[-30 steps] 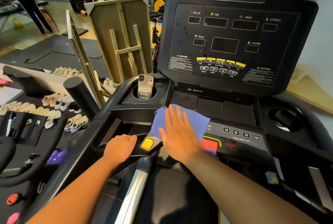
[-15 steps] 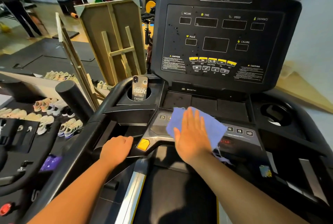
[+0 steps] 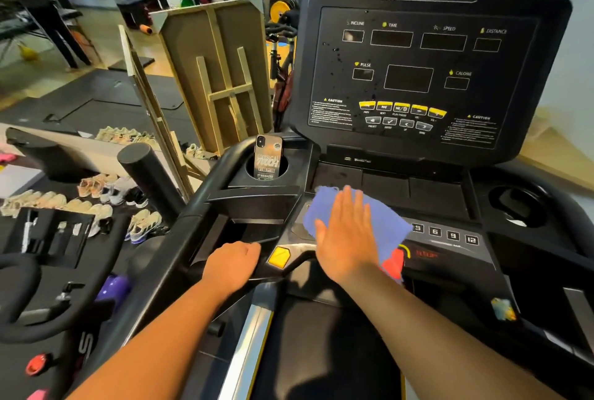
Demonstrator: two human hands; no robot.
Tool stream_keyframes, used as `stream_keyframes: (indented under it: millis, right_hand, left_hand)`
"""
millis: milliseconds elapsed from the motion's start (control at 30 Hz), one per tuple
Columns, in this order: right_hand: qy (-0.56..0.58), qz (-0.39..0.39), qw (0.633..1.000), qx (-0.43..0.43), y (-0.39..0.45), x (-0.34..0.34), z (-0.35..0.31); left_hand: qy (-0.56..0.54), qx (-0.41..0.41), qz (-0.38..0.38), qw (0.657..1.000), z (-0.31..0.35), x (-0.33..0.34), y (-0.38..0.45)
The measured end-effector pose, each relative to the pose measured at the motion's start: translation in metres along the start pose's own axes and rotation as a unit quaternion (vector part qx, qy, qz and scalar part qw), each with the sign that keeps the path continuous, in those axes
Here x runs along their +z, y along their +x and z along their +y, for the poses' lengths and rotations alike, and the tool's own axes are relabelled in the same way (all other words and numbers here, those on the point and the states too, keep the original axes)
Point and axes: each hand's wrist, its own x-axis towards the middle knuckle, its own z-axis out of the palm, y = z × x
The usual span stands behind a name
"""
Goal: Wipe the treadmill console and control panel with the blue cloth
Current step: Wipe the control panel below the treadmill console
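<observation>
Cloth (image 3: 390, 226), one blue piece, lies at frame centre on the control panel (image 3: 450, 248), pressed flat under the right hand (image 3: 348, 232) with straight fingers (four number keys show beside it). The left hand (image 3: 231, 266) curls round one handlebar (image 3: 205, 206). One phone (image 3: 267, 157) stands in the left cupholder below the console (image 3: 418, 71).

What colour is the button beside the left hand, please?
Yellow; the button sits just right of the left hand, clearest in the head view.
</observation>
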Motion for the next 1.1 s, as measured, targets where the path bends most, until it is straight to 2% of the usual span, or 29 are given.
stream_keyframes:
  millis: [133,267,333,467,533,767,867,1033,1100]
  right_hand:
    - [-0.006,-0.008,0.997,-0.072,0.010,0.013,-0.038]
    - [-0.056,0.005,0.985,-0.162,-0.019,0.028,-0.020]
    - [-0.046,-0.018,0.984,-0.172,-0.027,0.036,-0.011]
    - [-0.030,0.016,0.994,-0.107,-0.001,0.026,-0.036]
    - [-0.015,-0.003,0.997,-0.076,0.014,0.020,-0.048]
    - [-0.063,0.019,0.996,-0.066,-0.018,0.031,-0.029]
    - [-0.032,0.007,0.998,-0.048,-0.018,0.028,-0.015]
    - [-0.015,0.036,0.996,0.079,-0.001,0.006,0.015]
    - [-0.007,0.055,0.994,0.094,-0.002,0.005,0.009]
  left_hand:
    - [0.018,0.022,0.002,1.000,-0.001,0.001,0.000]
    - [0.046,0.037,-0.002,0.998,-0.003,0.002,0.003]
    - [0.038,0.035,-0.003,0.999,-0.004,0.003,0.004]
    - [0.024,0.030,-0.006,0.999,-0.006,0.004,0.004]
    - [0.020,0.027,-0.012,0.999,-0.006,0.004,0.005]
    - [0.042,0.047,-0.013,0.998,-0.008,0.006,0.006]
    - [0.033,0.022,-0.014,0.999,-0.009,0.004,0.005]
    - [-0.029,0.018,0.003,0.999,-0.007,0.003,0.004]
    - [-0.025,0.013,-0.009,1.000,-0.007,0.003,0.005]
